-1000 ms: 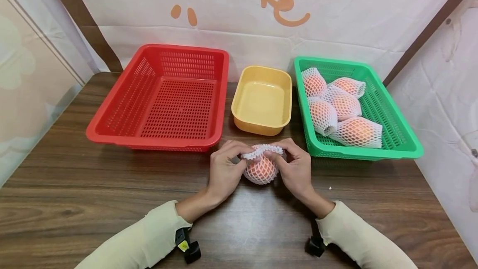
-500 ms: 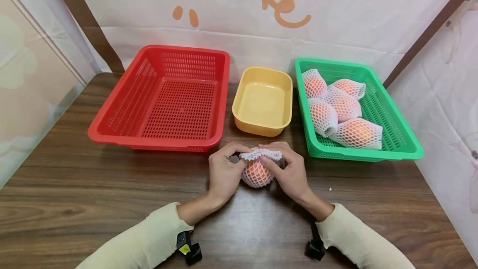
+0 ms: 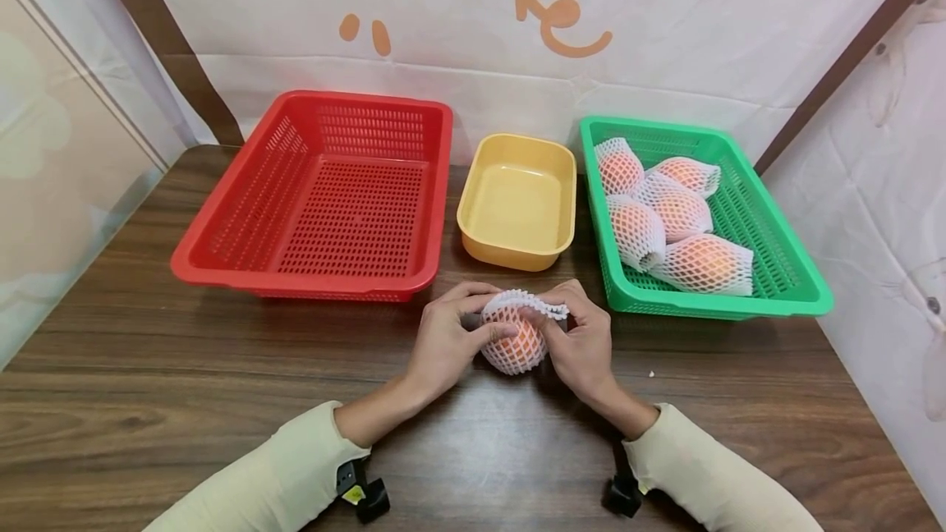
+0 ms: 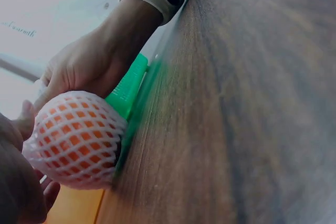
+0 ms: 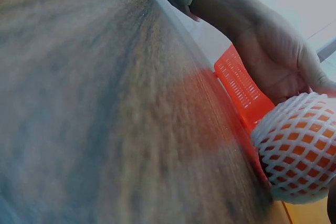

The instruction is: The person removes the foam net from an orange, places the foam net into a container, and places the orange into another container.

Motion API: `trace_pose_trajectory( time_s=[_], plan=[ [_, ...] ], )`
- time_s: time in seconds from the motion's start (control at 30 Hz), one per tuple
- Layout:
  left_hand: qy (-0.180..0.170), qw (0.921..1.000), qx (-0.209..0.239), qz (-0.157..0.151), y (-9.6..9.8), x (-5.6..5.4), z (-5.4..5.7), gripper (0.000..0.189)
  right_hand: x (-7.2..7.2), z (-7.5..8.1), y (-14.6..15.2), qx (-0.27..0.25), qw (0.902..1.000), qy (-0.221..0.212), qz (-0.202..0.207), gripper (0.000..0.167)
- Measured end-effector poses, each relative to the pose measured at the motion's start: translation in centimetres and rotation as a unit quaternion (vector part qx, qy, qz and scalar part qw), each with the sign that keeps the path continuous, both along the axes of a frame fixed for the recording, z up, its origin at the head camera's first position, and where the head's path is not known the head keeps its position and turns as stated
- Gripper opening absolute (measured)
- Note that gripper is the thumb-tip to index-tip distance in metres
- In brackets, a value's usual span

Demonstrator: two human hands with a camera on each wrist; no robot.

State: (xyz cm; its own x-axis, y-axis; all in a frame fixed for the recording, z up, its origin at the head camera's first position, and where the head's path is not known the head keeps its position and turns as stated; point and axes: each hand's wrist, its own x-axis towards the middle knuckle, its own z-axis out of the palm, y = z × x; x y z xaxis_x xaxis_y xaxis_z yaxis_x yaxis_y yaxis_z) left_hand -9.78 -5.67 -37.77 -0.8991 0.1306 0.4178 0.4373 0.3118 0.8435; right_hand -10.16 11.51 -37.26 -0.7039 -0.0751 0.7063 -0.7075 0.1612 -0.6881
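On the table in front of me sits a round orange-coloured fruit (image 3: 520, 349) in a white foam net sleeve (image 3: 510, 300). My left hand (image 3: 443, 339) holds it from the left, thumb across the front and fingers at the back. With thumb and fingers my right hand (image 3: 584, 343) pinches the gathered upper right edge of the sleeve. Both wrist views show the netted fruit (image 4: 79, 142) close up, with orange skin through the mesh. In the right wrist view, the palm of my left hand (image 5: 275, 59) faces the fruit (image 5: 300, 150). Some fingertips are hidden behind it.
A red basket (image 3: 310, 280) stands at the back left and a yellow tub (image 3: 510, 257) in the middle. At the right, a green basket (image 3: 783, 302) holds several netted fruits (image 3: 705, 263). A pale crumb (image 3: 651, 373) lies right of my right hand.
My left thumb has moved off the sleeve's edge down onto the fruit's front. The sleeve's opening, earlier stretched between both hands, is now bunched to the right in my right hand.
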Motion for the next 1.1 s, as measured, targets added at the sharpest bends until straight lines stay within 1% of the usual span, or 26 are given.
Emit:
trace_pose_trajectory(
  time_s=[0.03, 0.13, 0.2, 0.27, 0.33, 0.4, 0.43, 0.5, 0.57, 0.63, 0.67, 0.73, 0.8, 0.87, 0.93, 1.03, 1.1],
  plan=[
    [-0.002, 1.0, -0.001, 0.0, 0.0, 0.0, 0.0, 0.028, 0.0, 0.0, 0.0, 0.0, 1.0, -0.001, 0.0, 0.022],
    [-0.007, 0.9999, 0.013, 0.003, 0.1, -0.1, 0.0, 0.021, 0.1, 0.0, 0.1, -0.003, 0.9999, -0.012, 0.004, 0.021],
    [-0.009, 0.9995, 0.029, 0.004, 0.1, -0.2, -0.1, 0.017, 0.2, 0.0, 0.1, -0.008, 0.9997, -0.019, 0.012, 0.021],
    [-0.003, 0.9989, 0.047, 0.007, 0.1, -0.2, -0.1, 0.013, 0.1, -0.1, 0.1, -0.01, 0.9995, -0.025, 0.019, 0.021],
    [0.011, 0.9982, 0.056, 0.019, 0.0, -0.3, -0.2, 0.013, 0.1, 0.0, 0.1, -0.013, 0.9989, -0.035, 0.03, 0.021],
    [0.024, 0.997, 0.064, 0.035, 0.0, -0.3, -0.2, 0.013, 0.1, 0.1, 0.1, -0.009, 0.9976, -0.056, 0.04, 0.021],
    [0.024, 0.9964, 0.067, 0.044, 0.0, -0.3, -0.2, 0.014, 0.2, 0.1, 0.1, -0.003, 0.9966, -0.069, 0.045, 0.021],
    [0.021, 0.9949, 0.075, 0.064, -0.1, -0.3, -0.3, 0.015, 0.2, 0.3, 0.2, 0.012, 0.994, -0.095, 0.054, 0.022],
    [0.01, 0.9932, 0.082, 0.082, -0.2, -0.3, -0.4, 0.014, 0.1, 0.2, 0.3, 0.03, 0.9904, -0.122, 0.059, 0.025],
    [0.0, 0.9919, 0.086, 0.094, -0.4, -0.4, -0.6, 0.013, 0.0, 0.0, 0.4, 0.041, 0.987, -0.143, 0.062, 0.025],
    [0.001, 0.9913, 0.089, 0.098, -0.4, -0.4, -0.7, 0.013, 0.0, 0.0, 0.4, 0.04, 0.9858, -0.15, 0.064, 0.024],
    [0.004, 0.9904, 0.091, 0.104, -0.5, -0.4, -0.9, 0.017, -0.4, -0.8, 0.6, 0.029, 0.9848, -0.159, 0.063, 0.023],
    [0.011, 0.9899, 0.097, 0.104, -0.5, -0.4, -0.9, 0.023, -0.8, -1.4, 0.7, 0.017, 0.9862, -0.154, 0.057, 0.02],
    [0.017, 0.9893, 0.103, 0.102, -0.4, -0.3, -0.9, 0.027, -1.2, -2.1, 0.8, 0.006, 0.9894, -0.137, 0.048, 0.018],
    [0.015, 0.9892, 0.11, 0.097, -0.4, -0.3, -0.9, 0.026, -1.5, -2.5, 0.9, 0.001, 0.9925, -0.117, 0.036, 0.018],
    [0.006, 0.9913, 0.109, 0.073, -0.2, -0.2, -0.7, 0.015, -1.4, -2.7, 0.9, 0.0, 0.9959, -0.088, 0.02, 0.016],
    [-0.004, 0.994, 0.096, 0.051, -0.2, -0.1, -0.5, 0.019, -1.4, -2.6, 0.9, 0.001, 0.9972, -0.075, 0.008, 0.014]
  ],
)
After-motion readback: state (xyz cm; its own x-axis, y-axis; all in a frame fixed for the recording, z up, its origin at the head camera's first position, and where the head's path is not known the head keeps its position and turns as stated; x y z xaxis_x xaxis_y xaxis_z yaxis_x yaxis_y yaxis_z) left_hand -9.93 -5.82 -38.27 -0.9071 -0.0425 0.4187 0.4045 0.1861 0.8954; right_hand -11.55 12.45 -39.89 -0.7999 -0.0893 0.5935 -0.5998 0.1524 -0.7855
